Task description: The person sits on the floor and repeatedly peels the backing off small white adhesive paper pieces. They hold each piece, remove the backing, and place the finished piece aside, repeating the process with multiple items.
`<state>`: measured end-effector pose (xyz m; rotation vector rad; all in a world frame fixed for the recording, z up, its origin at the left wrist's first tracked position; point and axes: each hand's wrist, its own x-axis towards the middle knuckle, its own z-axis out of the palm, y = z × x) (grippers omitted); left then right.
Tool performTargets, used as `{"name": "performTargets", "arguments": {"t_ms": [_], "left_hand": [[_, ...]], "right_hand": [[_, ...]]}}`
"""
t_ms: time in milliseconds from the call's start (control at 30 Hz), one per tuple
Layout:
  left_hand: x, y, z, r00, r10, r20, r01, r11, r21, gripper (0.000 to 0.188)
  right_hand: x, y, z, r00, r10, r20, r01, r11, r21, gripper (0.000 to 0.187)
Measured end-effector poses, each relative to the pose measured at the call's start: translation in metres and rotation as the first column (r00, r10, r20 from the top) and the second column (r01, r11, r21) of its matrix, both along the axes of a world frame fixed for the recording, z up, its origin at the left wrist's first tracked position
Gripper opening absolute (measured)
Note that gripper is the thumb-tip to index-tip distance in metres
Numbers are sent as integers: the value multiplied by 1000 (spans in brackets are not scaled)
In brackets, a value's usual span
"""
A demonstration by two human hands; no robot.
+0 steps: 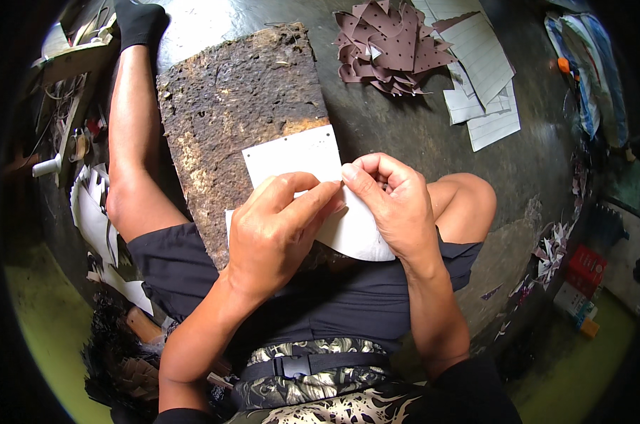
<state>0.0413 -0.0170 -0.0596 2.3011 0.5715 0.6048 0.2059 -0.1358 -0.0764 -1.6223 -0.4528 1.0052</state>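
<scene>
In front of me, both hands meet over a white sheet-like piece (359, 230) with a curved lower edge. My right hand (401, 205) pinches its upper right edge between thumb and bent fingers. From the other side my left hand (270, 222) is closed, its thumb and fingertips together at the same edge and partly hiding the piece. Beyond the fingers, a white part with small dark dots along its far edge (298, 155) lies over the rough, worn board (235, 92). Whether it joins the held piece I cannot tell. A white corner shows left of my left hand.
Brown dotted cut pieces (394, 46) are heaped on the dark floor at the far right of the board, beside white lined sheets (479, 63). White offcuts (97, 215) lie beyond my left leg. A red box (585, 271) and scraps are at the right.
</scene>
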Motion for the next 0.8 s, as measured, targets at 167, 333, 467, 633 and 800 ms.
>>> {"name": "performTargets", "arguments": {"t_ms": [167, 333, 467, 633, 800], "left_hand": [[-2, 0, -2, 1000, -21, 0, 21, 1000, 5, 29], [-1, 2, -1, 999, -41, -12, 41, 999, 17, 29], [1, 2, 4, 997, -46, -57, 49, 997, 56, 28], [4, 4, 8, 995, -52, -84, 64, 987, 149, 26], [5, 6, 6, 997, -47, -68, 59, 981, 184, 27]], "right_hand": [[2, -1, 1, 999, 33, 11, -33, 999, -3, 20], [5, -3, -3, 998, 64, -27, -63, 998, 29, 20], [9, -3, -4, 991, 135, 22, -135, 991, -4, 23], [0, 1, 3, 858, 160, 488, -101, 984, -146, 30], [-4, 4, 6, 940, 184, 287, -155, 981, -120, 30]]}}
